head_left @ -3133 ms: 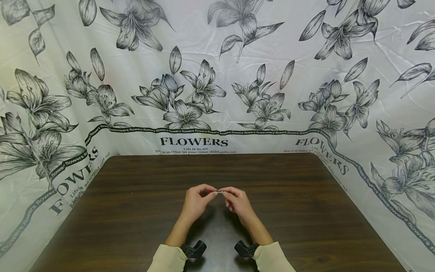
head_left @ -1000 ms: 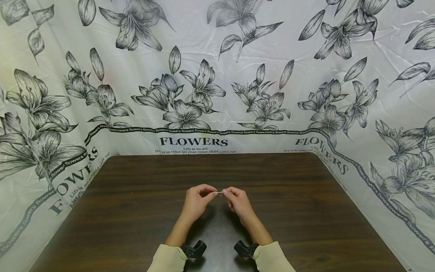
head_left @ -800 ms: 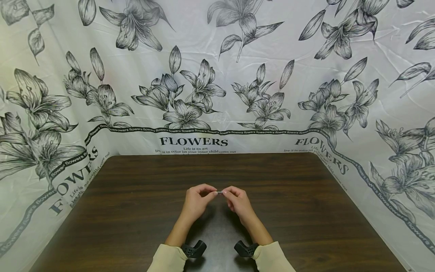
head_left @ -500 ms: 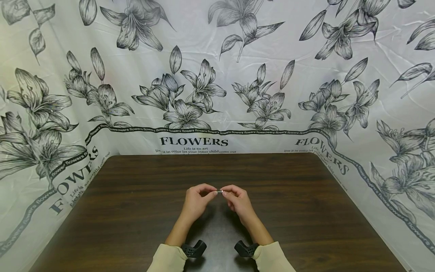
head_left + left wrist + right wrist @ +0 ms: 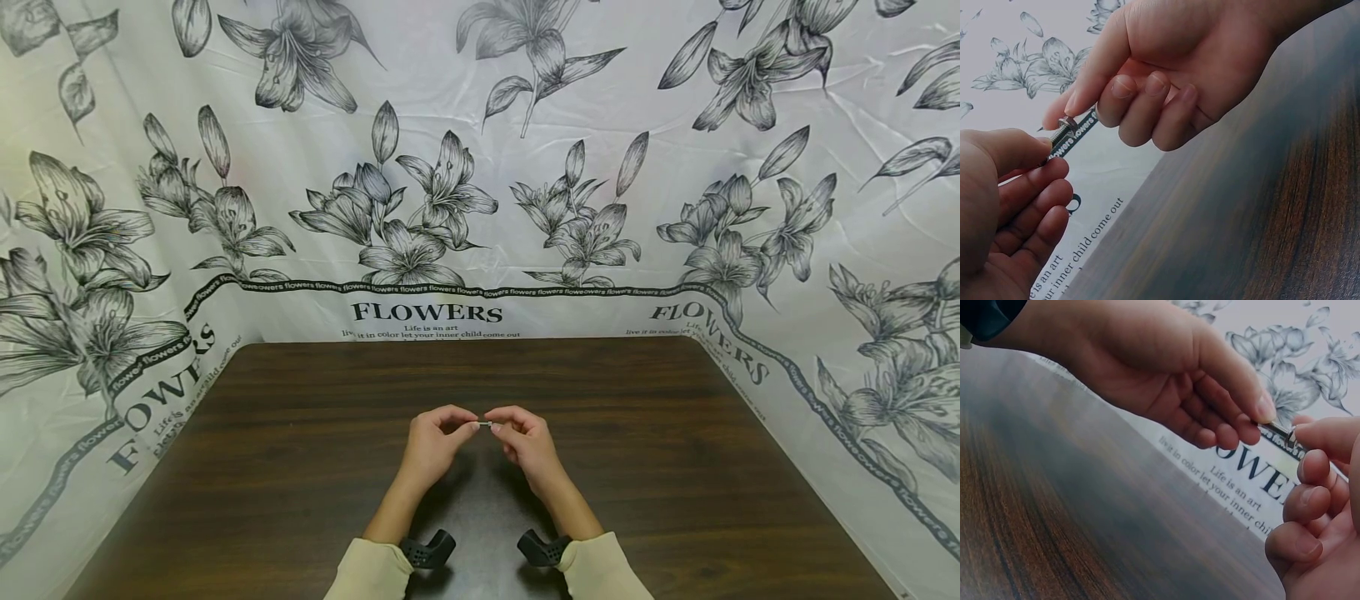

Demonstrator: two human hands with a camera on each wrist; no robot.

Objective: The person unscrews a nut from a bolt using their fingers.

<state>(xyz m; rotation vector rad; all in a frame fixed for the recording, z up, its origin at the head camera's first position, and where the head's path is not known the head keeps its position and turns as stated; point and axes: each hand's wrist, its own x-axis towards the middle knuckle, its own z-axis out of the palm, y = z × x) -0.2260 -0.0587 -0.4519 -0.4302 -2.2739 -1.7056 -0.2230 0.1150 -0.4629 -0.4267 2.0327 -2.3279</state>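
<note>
Between the two hands, a small metal bolt (image 5: 1058, 133) with a threaded shaft lies roughly crosswise over the table. My left hand (image 5: 432, 443) pinches one end between thumb and forefinger, hiding that end. At the bolt's other end is a wider metal collar (image 5: 1291, 437), and my right hand (image 5: 531, 446) has thumb and forefinger at it; whether this collar is a nut or the bolt's head I cannot tell. The left wrist view shows the right thumb tip on the collar and the other right fingers curled in below. The left hand's remaining fingers are loosely bent.
A dark wood-grain table (image 5: 300, 500) spreads beneath the hands. Behind and at both sides hangs a white cloth (image 5: 480, 208) printed with lilies and "FLOWERS" lettering. Black wrist cameras (image 5: 429, 550) sit near the cream sleeves (image 5: 371, 568).
My right thumb and forefinger shift slightly around the bolt's end, closing over it and then parting a little, baring more of the collar. The left hand stays in place.
</note>
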